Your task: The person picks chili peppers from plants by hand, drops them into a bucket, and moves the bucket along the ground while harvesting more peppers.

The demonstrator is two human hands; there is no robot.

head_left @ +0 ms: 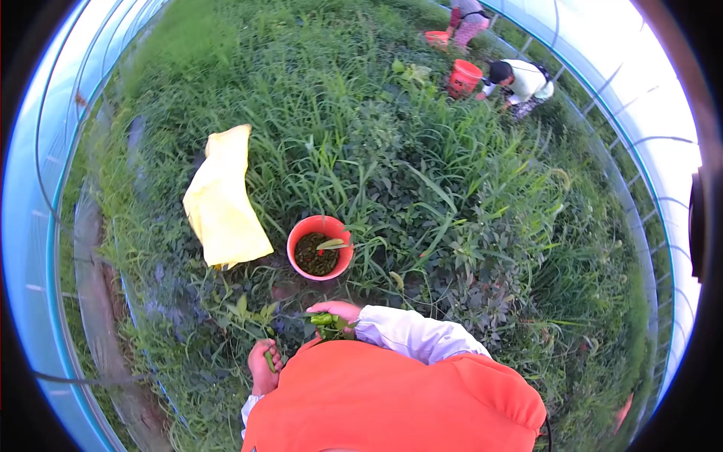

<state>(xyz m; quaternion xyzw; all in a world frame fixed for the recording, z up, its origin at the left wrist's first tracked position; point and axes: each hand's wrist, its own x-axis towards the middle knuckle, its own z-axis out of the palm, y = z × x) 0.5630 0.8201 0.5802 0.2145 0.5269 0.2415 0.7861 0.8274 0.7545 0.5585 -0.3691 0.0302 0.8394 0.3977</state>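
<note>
Your two hands are apart from each other, a short gap between them, both just ahead of your orange vest [392,399]. Your left hand [263,368] is curled closed around a slim green pod [270,361], one end of which protrudes beside the fingers. Your right hand [337,309], reaching across from the white sleeve [414,331], is closed on a bunch of green peppers [324,319]; the exact count is too small to tell. A leafy plant [242,310] stands just beyond your left hand.

Directly beyond your right hand, near it and not touching, sits a red bucket [300,229]. Its lower part holds dark green contents [310,260], with a paler green piece [331,244] lying on top. Beyond your left hand and left of the bucket, a yellow sheet [230,188] lies draped over the growth.

Tall grass [301,113] surrounds this area. Well beyond your hands and to the right, a person in a white top [523,83] bends beside a second bucket [465,77]; farther off, another person [472,19] stoops near a third bucket [437,38]. Whether their hands hold anything cannot be told.
</note>
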